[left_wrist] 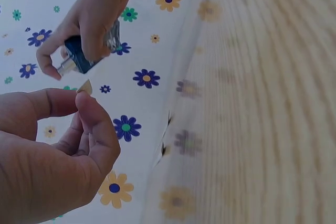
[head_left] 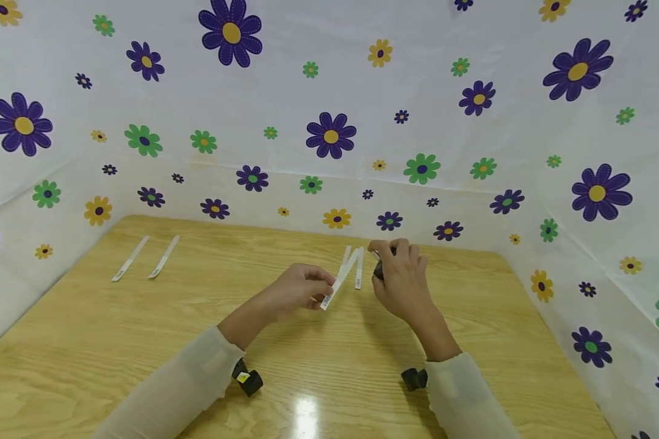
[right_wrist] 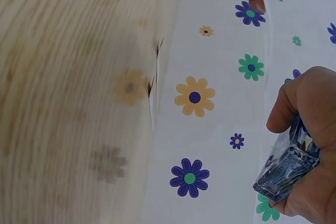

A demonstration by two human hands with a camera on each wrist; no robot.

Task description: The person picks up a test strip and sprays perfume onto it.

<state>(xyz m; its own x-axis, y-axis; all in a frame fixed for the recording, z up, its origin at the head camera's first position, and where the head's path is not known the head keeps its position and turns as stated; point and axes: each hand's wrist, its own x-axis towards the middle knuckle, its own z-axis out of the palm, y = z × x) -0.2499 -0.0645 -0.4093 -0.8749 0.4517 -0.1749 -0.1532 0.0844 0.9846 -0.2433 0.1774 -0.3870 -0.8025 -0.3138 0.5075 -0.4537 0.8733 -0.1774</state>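
My left hand [head_left: 298, 288] pinches a white paper strip [head_left: 342, 279] between thumb and fingertips, near its printed lower end. The strip slants up and away above the table. My right hand [head_left: 403, 281] grips a dark blue glass perfume bottle [right_wrist: 287, 165] to the right of the strip. In the left wrist view, the bottle [left_wrist: 80, 56] is tilted with its silver spray nozzle [left_wrist: 66, 66] towards the strip's tip [left_wrist: 85, 86], and the index finger touches the nozzle. Two more strips lie behind the held one; the right-hand strip [head_left: 359, 271] shows its printed end.
Two further paper strips, one at the far left [head_left: 132, 258] and one beside it [head_left: 165, 256], lie apart on the wooden table [head_left: 143, 323]. A white flower-printed sheet [head_left: 285, 91] encloses the table's back and sides. Black wrist devices hang under both sleeves.
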